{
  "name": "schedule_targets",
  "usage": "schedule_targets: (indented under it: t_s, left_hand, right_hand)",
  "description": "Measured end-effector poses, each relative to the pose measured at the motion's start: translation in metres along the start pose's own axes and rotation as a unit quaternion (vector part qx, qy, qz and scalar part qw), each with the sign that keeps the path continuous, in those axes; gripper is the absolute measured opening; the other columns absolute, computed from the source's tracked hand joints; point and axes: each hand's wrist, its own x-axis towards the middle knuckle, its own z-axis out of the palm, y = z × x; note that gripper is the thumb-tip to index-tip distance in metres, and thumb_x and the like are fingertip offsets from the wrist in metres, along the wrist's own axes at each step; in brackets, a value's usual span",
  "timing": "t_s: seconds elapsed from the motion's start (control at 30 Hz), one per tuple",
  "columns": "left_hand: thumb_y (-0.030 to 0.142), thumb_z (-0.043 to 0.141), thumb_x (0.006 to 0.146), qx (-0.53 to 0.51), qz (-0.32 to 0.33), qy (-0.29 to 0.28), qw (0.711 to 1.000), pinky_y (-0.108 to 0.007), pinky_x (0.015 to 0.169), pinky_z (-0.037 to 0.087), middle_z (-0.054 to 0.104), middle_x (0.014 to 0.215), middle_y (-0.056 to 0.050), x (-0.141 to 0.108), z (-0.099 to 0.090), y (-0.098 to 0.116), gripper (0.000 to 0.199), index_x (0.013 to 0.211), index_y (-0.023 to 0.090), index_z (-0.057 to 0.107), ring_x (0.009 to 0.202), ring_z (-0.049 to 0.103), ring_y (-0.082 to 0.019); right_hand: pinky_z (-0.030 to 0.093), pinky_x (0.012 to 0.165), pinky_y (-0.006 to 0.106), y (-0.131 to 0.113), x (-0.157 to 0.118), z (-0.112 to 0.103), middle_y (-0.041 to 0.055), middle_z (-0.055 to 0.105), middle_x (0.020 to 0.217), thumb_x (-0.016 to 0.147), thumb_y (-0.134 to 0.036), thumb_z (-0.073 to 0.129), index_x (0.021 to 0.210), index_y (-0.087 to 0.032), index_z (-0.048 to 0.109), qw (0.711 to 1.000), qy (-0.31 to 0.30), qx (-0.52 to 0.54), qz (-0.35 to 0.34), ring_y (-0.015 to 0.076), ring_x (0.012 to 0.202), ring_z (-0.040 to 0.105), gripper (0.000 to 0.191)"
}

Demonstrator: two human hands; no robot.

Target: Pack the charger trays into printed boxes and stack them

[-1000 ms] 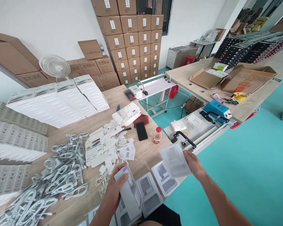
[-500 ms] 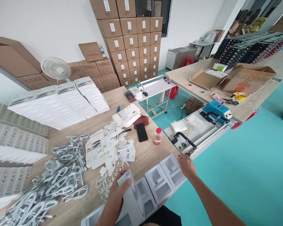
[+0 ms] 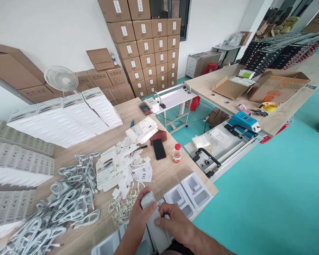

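At six o'clock my left fingers (image 3: 151,209) are wrapping around the tray stack (image 3: 155,232); my right fingers (image 3: 162,222), nearly closed, are pinching its edge; likely it's feeling light, bendy, crushable; rims are suiting gentle grips

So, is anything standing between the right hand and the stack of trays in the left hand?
Nothing visible stands between them: the right hand has its fingertips at the side of the tray stack, which the left hand holds. The bottle stands well beyond both.

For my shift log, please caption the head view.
Left hand holding a stack of pale trays, right hand on it, more trays on the table.
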Motion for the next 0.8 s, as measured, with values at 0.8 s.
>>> schedule_targets:
  t_s: [0.8]
  left_hand:
    - [0.062,0.075,0.06,-0.213,-0.18,-0.083,0.957,-0.049,0.091,0.053,0.069,0.124,-0.009,-0.025,-0.08,-0.027,0.084,0.136,0.033,0.056,0.111,0.063,-0.039]
  right_hand:
    - [0.046,0.075,0.036,0.016,0.021,-0.262,0.0042,0.065,0.075,0.074,-0.054,0.062,0.074,-0.019,0.065,0.917,0.335,-0.217,0.016,0.0231,0.079,0.059,0.035]
